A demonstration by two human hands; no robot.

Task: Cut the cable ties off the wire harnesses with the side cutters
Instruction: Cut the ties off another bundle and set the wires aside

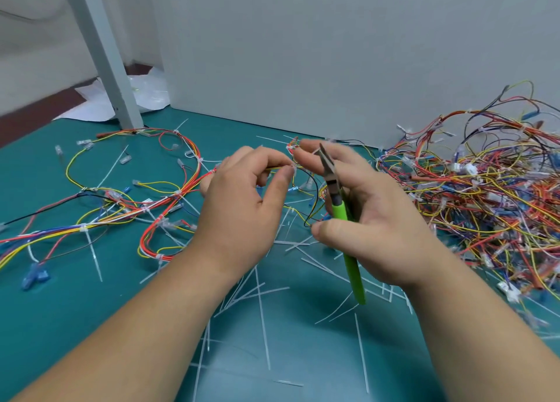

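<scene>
Left hand (242,201) pinches wire harness (291,148). Right hand (372,207) holds side cutters (331,177), long axis 11–5 o'clock. Pinch point lies just beside the tips at 8 o'clock.

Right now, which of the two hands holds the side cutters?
The right hand: the green-handled side cutters are held in its palm, tips pointing forward. The left hand has no tool; it only pinches wires of a harness.
</scene>
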